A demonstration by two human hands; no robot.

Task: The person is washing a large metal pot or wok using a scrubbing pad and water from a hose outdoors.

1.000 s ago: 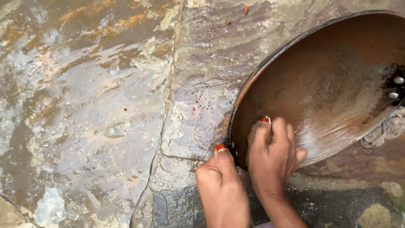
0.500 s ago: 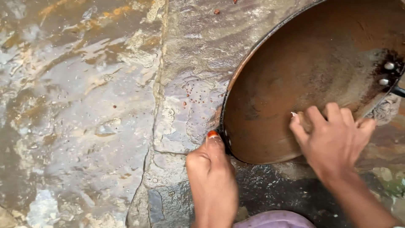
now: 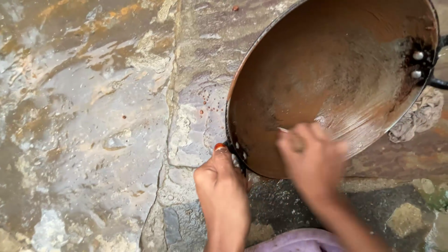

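Two bare hands are seen at a large, rust-brown pan (image 3: pixel 326 70) tipped on its edge on a wet stone floor (image 3: pixel 93 116). The left hand (image 3: pixel 223 191) is closed on the pan's near rim beside two rivets, thumb on top, seemingly to keep the tilted vessel steady. The right hand (image 3: pixel 311 161), blurred by motion, is pressed against the lower inner wall with fingers curled; whether a scrubber is held under them cannot be told. A grey rag (image 3: pixel 420 116) is bunched under the far rim near the handle (image 3: pixel 438 83), apparently as a prop.
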